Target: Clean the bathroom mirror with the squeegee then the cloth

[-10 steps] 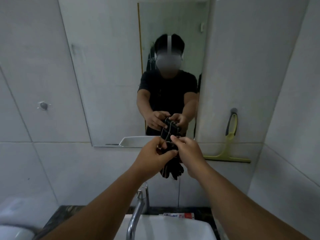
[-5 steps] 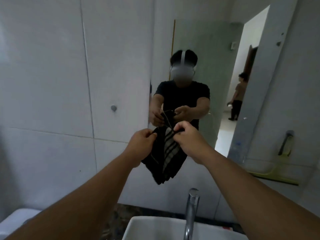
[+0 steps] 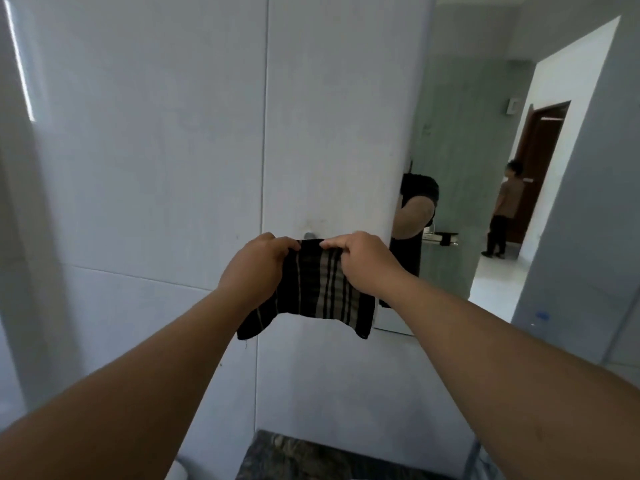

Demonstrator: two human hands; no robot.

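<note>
Both hands up at the wall — left hand (image 3: 254, 268) and right hand (image 3: 363, 261) each pinched shut on the top edge of the striped cloth (image 3: 311, 296), stretched flat between them, just below the wall hook (image 3: 309, 235). Mirror (image 3: 485, 168) sits off to the right. Looks like the cloth is being hung up, so wiping seems over — next move calls for lifting that top edge onto the hook.
</note>
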